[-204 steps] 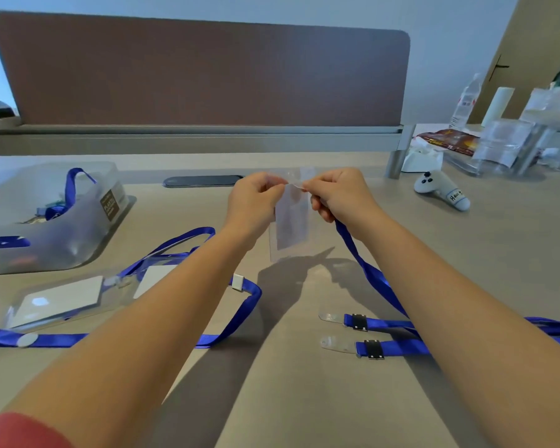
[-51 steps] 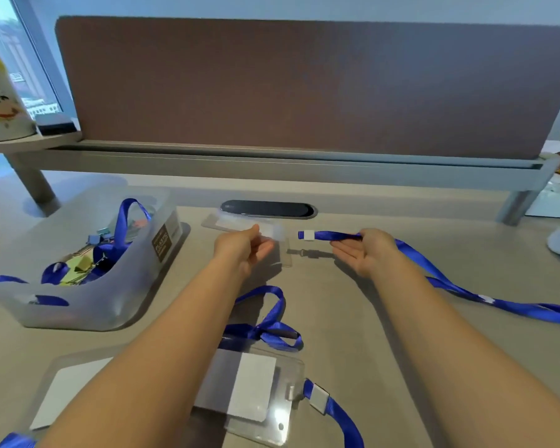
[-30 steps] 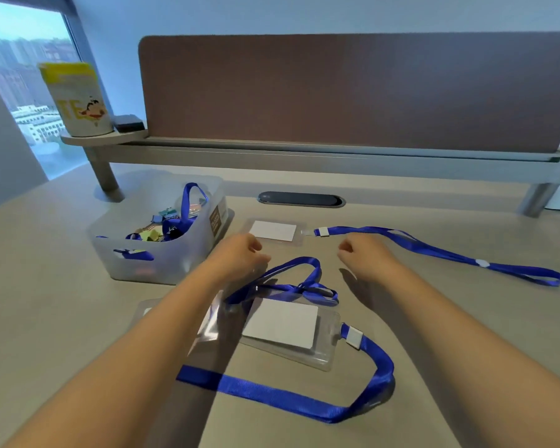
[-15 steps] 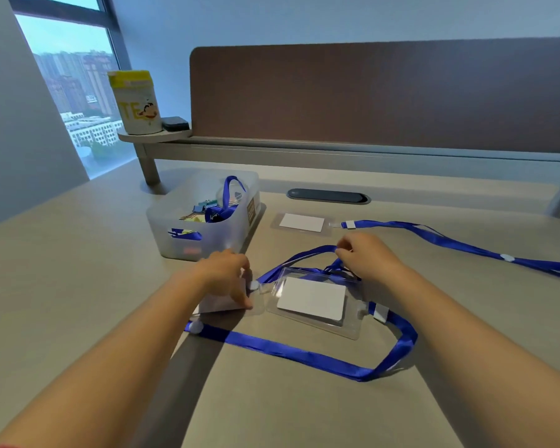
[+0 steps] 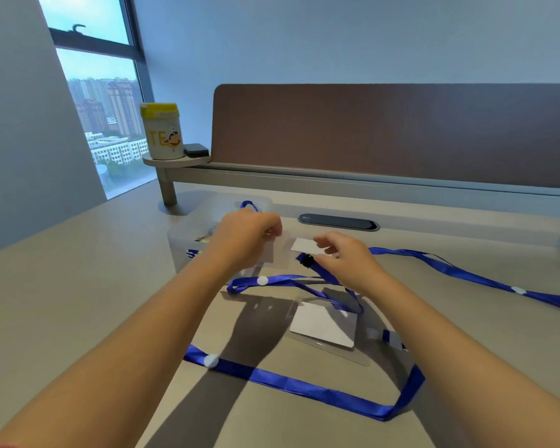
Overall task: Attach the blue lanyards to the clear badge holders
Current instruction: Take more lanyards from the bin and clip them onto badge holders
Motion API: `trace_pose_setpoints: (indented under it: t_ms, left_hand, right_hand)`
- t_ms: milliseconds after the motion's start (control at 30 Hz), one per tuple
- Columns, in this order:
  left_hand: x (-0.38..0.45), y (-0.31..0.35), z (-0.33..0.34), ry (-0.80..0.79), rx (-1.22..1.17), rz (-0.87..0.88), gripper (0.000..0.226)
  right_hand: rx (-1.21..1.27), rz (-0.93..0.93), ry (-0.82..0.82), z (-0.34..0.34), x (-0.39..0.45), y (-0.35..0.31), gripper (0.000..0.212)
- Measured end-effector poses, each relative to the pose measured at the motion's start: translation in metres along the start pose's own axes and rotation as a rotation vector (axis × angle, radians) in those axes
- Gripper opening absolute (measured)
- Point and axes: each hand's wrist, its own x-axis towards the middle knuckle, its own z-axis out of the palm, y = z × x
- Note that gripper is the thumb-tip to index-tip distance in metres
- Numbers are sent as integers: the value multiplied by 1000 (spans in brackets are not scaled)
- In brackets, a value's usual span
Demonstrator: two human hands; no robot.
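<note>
My left hand (image 5: 246, 236) holds a clear badge holder (image 5: 274, 255) up above the desk. My right hand (image 5: 343, 260) pinches the black clip end (image 5: 306, 260) of a blue lanyard (image 5: 272, 281), just right of that holder. A second clear holder with a white card (image 5: 324, 328) lies flat below my hands, with another blue lanyard (image 5: 304, 388) looped round its near side. A third holder with a white card (image 5: 303, 245) lies behind my right hand, and its lanyard (image 5: 466, 274) trails off to the right.
A translucent bin (image 5: 188, 240) with clips and a blue strap stands behind my left hand. A brown divider panel (image 5: 395, 134) closes the back of the desk. A yellow-lidded can (image 5: 160, 130) sits on a small shelf at the left. A dark cable grommet (image 5: 338, 222) is set into the desk.
Both hands have risen from the desk. The left now holds a clear holder in the air and the right has lifted a lanyard's clip end toward it. The view has swung left.
</note>
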Motion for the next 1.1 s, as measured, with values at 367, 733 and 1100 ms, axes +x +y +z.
trace_pose_setpoints:
  t_ms: [367, 733, 1100]
  left_hand:
    - [-3, 14, -4, 141, -186, 1, 20]
    - [-7, 33, 16, 356, -73, 113, 27]
    - [-1, 36, 19, 416, -107, 130, 23]
  right_hand:
    - [-27, -48, 64, -8, 4, -10, 24]
    - [26, -34, 191, -20, 5, -24, 36]
    - [424, 12, 38, -28, 0, -25, 12]
